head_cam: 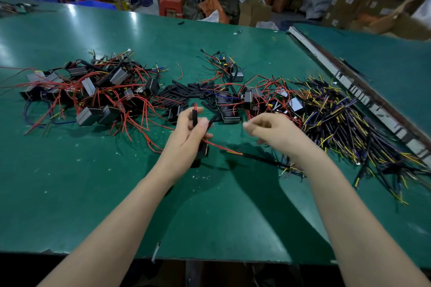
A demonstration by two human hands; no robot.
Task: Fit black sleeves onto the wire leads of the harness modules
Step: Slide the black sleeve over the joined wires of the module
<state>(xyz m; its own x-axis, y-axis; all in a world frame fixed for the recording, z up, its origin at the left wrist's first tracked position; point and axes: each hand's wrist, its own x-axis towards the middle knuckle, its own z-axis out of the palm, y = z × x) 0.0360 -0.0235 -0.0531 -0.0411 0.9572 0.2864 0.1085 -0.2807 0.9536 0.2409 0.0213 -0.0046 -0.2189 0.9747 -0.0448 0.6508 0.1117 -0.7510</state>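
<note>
My left hand (189,133) grips a red wire lead with a black sleeve (194,117) on it, the red tip poking out above my fingers. A black module (202,150) hangs below that hand, and its cable (256,158) trails right across the green table (116,182). My right hand (268,129) hovers beside it with loosely curled fingers and nothing visibly held. A heap of loose black sleeves (186,93) lies just beyond both hands.
A pile of modules with red leads (93,93) lies at the left. More modules (256,98) sit behind my right hand. A mass of black and yellow wires (349,123) spreads at the right, beside a metal rail (349,81). Boxes and stools stand beyond the table.
</note>
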